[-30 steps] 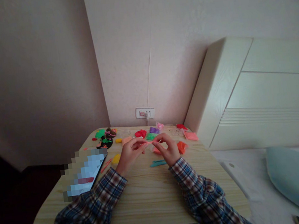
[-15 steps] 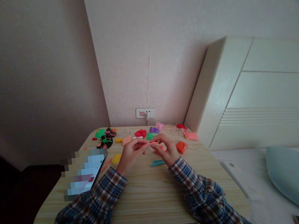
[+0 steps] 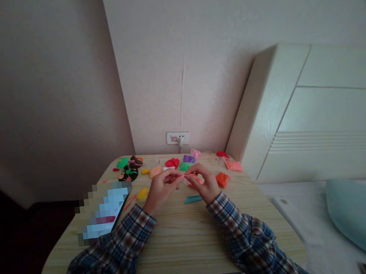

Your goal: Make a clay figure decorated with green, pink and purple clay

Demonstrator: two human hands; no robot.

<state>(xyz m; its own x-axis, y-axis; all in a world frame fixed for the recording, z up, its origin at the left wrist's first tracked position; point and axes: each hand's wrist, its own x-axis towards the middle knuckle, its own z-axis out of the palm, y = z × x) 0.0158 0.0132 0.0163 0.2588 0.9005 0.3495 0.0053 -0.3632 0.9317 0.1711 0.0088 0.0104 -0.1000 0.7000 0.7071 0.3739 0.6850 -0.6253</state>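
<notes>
Above the middle of the table, my left hand (image 3: pixel 159 192) and my right hand (image 3: pixel 206 184) meet at the fingertips. Both are closed in a pinch on a small piece of pink modelling clay (image 3: pixel 184 176), mostly covered by the fingers. A pink packet (image 3: pixel 199 179) shows partly behind my right fingers. Teal modelling tools (image 3: pixel 193 199) lie below, between my wrists. To the right of my right hand is an orange clay packet (image 3: pixel 222 179). By my left wrist sit a yellow clay lump (image 3: pixel 142 194) and a thin pink tool (image 3: pixel 130 201).
A tablet-like screen (image 3: pixel 107 213), blurred, lies on the table's left side. Along the back are red (image 3: pixel 172 163), purple (image 3: pixel 189 159) and green clay packets (image 3: pixel 185 166), plus a black decorated piece (image 3: pixel 128 174). A wall socket (image 3: pixel 177 137) is behind the wooden table (image 3: pixel 179 244).
My left thumb has shifted slightly right and straightened towards my right fingertips. Both hands keep pinching the pink clay in nearly the same place.
</notes>
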